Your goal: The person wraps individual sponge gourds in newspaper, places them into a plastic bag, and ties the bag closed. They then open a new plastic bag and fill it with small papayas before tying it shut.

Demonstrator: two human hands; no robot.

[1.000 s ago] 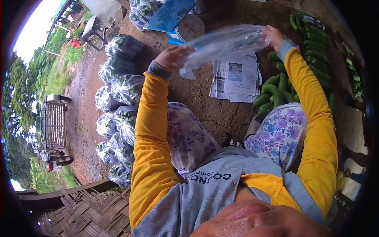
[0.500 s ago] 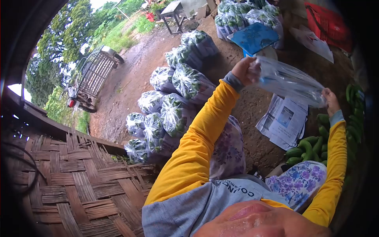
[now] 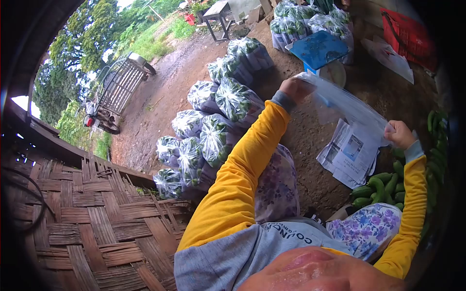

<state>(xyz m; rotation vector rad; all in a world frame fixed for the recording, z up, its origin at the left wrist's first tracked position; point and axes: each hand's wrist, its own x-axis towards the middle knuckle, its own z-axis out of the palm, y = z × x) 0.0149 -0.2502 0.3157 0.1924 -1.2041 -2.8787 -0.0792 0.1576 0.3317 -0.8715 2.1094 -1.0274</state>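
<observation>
A clear plastic bag (image 3: 347, 104) is stretched between both of my hands above the dirt floor. My left hand (image 3: 293, 89) grips one end of the bag, up near the blue scale. My right hand (image 3: 401, 134) pinches the other end, lower and to the right, over a stack of newspaper sheets (image 3: 350, 153). Both arms wear yellow sleeves with grey cuffs. A pile of green cucumbers (image 3: 381, 186) lies just below my right hand, beside my flowered trouser knee.
Several filled clear bags of green vegetables (image 3: 213, 131) lie in a row at the left, more at the top (image 3: 301, 19). A blue weighing scale (image 3: 320, 53) stands beyond the bag. A woven bamboo wall (image 3: 97, 228) is lower left; a cart (image 3: 114, 92) sits outside.
The view swung left, then steadied. The bag went from held high and ballooned to pulled flatter and lower. My right hand dropped down toward the newspaper.
</observation>
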